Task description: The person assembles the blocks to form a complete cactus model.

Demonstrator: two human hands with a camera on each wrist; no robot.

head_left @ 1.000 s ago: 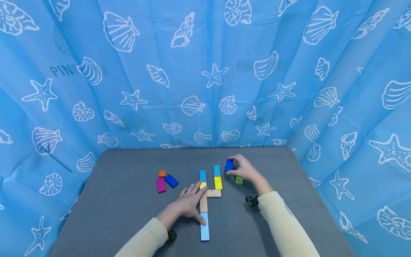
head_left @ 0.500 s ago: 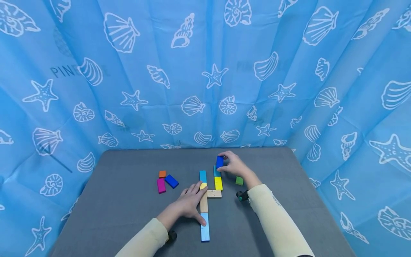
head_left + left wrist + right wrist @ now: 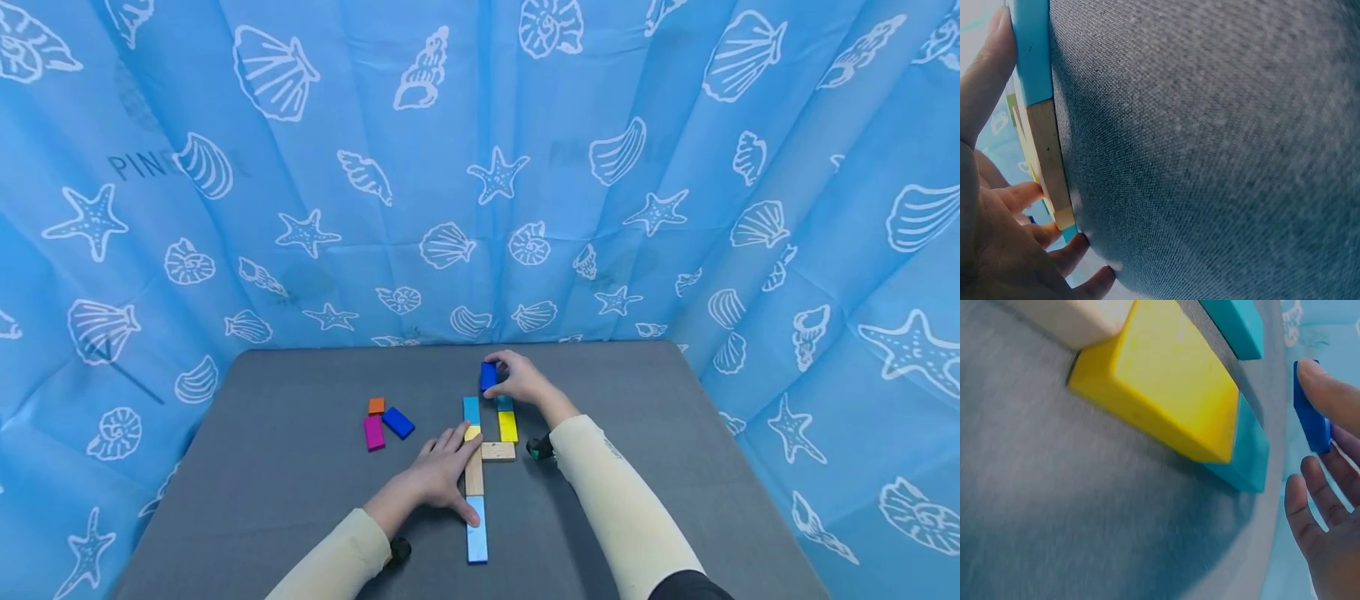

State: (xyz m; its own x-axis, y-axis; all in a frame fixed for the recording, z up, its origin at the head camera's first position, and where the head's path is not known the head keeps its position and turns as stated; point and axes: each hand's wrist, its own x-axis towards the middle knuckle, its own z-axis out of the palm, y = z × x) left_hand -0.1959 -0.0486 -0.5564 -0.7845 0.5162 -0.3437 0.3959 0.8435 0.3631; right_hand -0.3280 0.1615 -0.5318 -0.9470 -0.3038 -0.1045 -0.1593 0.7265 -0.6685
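Observation:
My right hand [image 3: 525, 383] pinches a dark blue block [image 3: 488, 377] between thumb and fingers, above the far end of the block layout. In the right wrist view this blue block [image 3: 1312, 412] is raised off the table. My left hand [image 3: 438, 477] lies with spread fingers over a straight row of blocks. Its thumb touches the light blue block [image 3: 477, 537]; its fingers reach across the plain wooden block [image 3: 474, 477] to a pale yellow piece. A turquoise block [image 3: 471, 409] ends the row. Alongside, a yellow block [image 3: 507, 427] meets another turquoise block [image 3: 1249, 453], and a short wooden block [image 3: 498, 452] joins row and column.
On the left of the grey table [image 3: 285, 467] lie an orange block [image 3: 376, 406], a magenta block [image 3: 374, 433] and a second dark blue block [image 3: 398, 423]. A blue shell-patterned curtain [image 3: 480, 250] hangs behind the table.
My right hand has carried the dark blue block leftward, past the turquoise-and-yellow column to the row's far end. My right arm now hides the green block. The left hand has stayed in place.

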